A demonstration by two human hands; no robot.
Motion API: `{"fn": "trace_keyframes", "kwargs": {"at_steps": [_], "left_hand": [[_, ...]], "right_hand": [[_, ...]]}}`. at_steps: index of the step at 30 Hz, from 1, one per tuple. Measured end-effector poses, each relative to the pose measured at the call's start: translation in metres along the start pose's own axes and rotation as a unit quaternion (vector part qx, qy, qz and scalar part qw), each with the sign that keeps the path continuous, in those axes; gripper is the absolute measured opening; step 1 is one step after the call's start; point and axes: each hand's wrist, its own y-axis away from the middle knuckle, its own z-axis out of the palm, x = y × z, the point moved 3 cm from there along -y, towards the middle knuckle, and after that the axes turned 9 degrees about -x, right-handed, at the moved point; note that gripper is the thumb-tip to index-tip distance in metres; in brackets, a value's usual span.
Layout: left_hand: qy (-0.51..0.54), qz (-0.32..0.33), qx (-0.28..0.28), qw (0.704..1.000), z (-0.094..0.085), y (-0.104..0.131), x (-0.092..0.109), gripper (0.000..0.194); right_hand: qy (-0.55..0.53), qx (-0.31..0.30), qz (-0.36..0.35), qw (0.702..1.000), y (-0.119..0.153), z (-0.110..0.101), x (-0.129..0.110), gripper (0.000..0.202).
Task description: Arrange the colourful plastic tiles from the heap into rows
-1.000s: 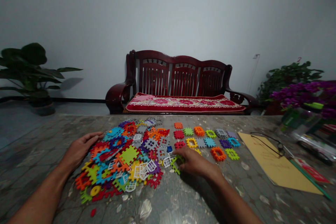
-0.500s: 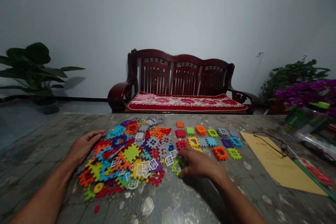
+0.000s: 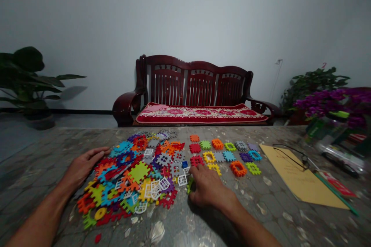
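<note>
On the table is a mixed pile of colourful plastic interlocking blocks, with white window pieces on top. My left hand lies against the pile's left edge, fingers stretched out and holding nothing. At the pile's right side my right hand bends its fingers and thumb round a green interlocking block, mostly hidden beneath them. Right of the pile, square blocks lie apart in loose rows, among them a yellow frame block just beyond my right hand and an orange frame block.
A yellow envelope with eyeglasses on it lies at the right, near a green pencil and a bottle. A loose red bit sits at the front. A wooden bench stands behind the table.
The whole view has shifted slightly to the left. My right hand has moved a little left over the green block, covering more of it. My left hand stays beside the pile.
</note>
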Motion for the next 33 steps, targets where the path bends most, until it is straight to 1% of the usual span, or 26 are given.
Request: {"fn": "trace_keyframes", "kwargs": {"at_steps": [2, 4, 5, 7, 9, 11, 13, 14, 16, 19, 22, 28, 33], "left_hand": [[0.034, -0.009, -0.003, 0.999, 0.000, -0.001, -0.001, 0.058], [0.064, -0.019, -0.004, 0.998, 0.000, 0.000, 0.001, 0.054], [0.068, -0.023, -0.001, 0.997, 0.000, 0.001, 0.002, 0.051], [0.068, -0.029, 0.007, 0.997, 0.001, 0.004, 0.008, 0.048], [0.067, -0.035, 0.014, 0.997, 0.001, 0.007, 0.013, 0.045], [0.073, -0.040, 0.017, 0.996, 0.001, 0.009, 0.017, 0.044], [0.075, -0.042, 0.018, 0.996, 0.001, 0.009, 0.018, 0.044], [0.070, -0.041, 0.021, 0.997, 0.001, 0.009, 0.018, 0.044], [0.053, -0.035, 0.025, 0.998, -0.001, 0.007, 0.016, 0.046], [0.039, -0.029, 0.019, 0.999, -0.002, 0.005, 0.012, 0.050], [0.046, -0.032, 0.011, 0.998, -0.002, 0.004, 0.009, 0.053], [0.027, -0.039, 0.015, 0.999, -0.003, 0.006, 0.014, 0.051], [0.037, -0.044, 0.021, 0.998, -0.002, 0.008, 0.017, 0.051]], "right_hand": [[-0.037, 0.031, -0.023, 0.999, 0.005, -0.017, 0.010, 0.055], [-0.090, 0.084, -0.045, 0.991, 0.008, -0.040, 0.032, 0.052], [-0.120, 0.105, -0.051, 0.986, 0.007, -0.051, 0.047, 0.053], [-0.155, 0.125, -0.051, 0.979, 0.002, -0.069, 0.085, 0.063], [-0.153, 0.152, -0.037, 0.976, -0.007, -0.080, 0.129, 0.067], [-0.151, 0.153, -0.015, 0.977, -0.018, -0.084, 0.172, 0.072], [-0.134, 0.157, -0.003, 0.978, -0.027, -0.083, 0.207, 0.075], [-0.119, 0.153, -0.001, 0.981, -0.031, -0.081, 0.220, 0.076], [-0.090, 0.141, 0.001, 0.986, -0.038, -0.076, 0.239, 0.078], [-0.061, 0.128, -0.001, 0.990, -0.044, -0.069, 0.252, 0.079], [-0.060, 0.113, -0.007, 0.992, -0.048, -0.063, 0.257, 0.081], [-0.083, 0.099, 0.014, 0.992, -0.051, -0.056, 0.260, 0.085], [-0.075, 0.084, 0.030, 0.993, -0.051, -0.054, 0.256, 0.088]]}}
